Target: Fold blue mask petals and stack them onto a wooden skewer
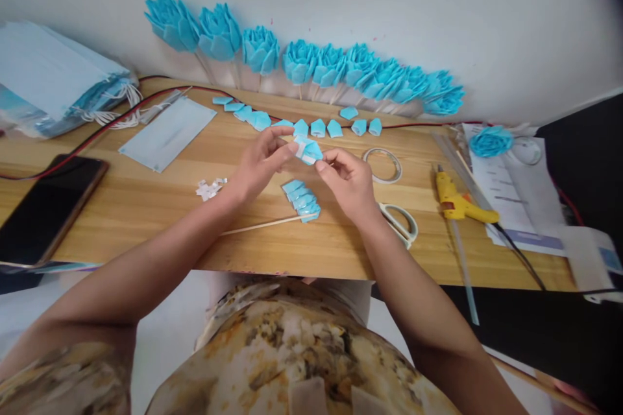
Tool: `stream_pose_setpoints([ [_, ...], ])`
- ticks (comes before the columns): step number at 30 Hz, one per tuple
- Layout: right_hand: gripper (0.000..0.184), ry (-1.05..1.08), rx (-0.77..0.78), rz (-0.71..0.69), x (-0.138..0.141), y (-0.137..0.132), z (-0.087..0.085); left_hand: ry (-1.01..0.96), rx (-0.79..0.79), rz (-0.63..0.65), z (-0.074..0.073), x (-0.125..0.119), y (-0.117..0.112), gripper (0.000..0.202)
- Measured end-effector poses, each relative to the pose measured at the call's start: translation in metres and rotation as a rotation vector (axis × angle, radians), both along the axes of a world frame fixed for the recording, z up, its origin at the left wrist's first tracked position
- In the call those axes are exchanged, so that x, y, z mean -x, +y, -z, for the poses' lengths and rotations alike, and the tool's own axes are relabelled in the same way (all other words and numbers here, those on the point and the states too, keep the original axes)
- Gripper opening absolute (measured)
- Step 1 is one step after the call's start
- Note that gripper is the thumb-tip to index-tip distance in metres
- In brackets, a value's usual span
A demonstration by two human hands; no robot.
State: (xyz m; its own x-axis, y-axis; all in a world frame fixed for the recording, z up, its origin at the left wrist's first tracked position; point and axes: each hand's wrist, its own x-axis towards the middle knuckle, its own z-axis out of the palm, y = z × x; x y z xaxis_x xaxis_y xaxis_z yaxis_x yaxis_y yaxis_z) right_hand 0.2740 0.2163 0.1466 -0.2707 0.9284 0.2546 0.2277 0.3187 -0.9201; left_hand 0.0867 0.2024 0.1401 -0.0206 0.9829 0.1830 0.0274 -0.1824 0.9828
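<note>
Between my two hands, above the middle of the table, is a small blue petal (309, 150) with a whitish strip across it. My left hand (267, 159) pinches its left side with thumb and fingers. At its lower right corner, my right hand (346, 180) grips it between thumb and index finger. Just below lies an overlapping stack of blue petals (302, 200), with the tip of a thin wooden stick (263, 225) resting on it. A row of folded blue petals (318, 128) runs along the table behind my hands.
Blue flowers on sticks (261, 50) lean on the wall. Right are a tape roll (400, 167), scissors (413, 228), a yellow glue gun (455, 200) and papers (511, 188). Left are a phone (51, 207), white scraps (209, 190), a pale sheet (168, 133) and a bag of masks (53, 78).
</note>
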Motion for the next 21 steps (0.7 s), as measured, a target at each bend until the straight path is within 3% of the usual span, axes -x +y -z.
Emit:
stream_pose_setpoints([
  [3, 0.016, 0.039, 0.042, -0.037, -0.0002, 0.0010, 0.0003, -0.117, 0.124, 0.153, -0.0007, -0.0005, 0.0017, 0.030],
  [6, 0.016, 0.064, 0.066, -0.050, -0.0008, 0.0020, 0.0008, -0.101, 0.164, 0.232, -0.0013, -0.0010, 0.0011, 0.021],
  [13, 0.022, 0.036, 0.095, -0.129, -0.0037, 0.0019, 0.0032, -0.015, 0.136, 0.175, -0.0032, -0.0003, -0.0006, 0.016],
  [21, 0.022, -0.009, 0.096, -0.101, 0.0008, 0.0003, 0.0022, -0.039, 0.139, 0.178, 0.0010, -0.0037, -0.0010, 0.013],
])
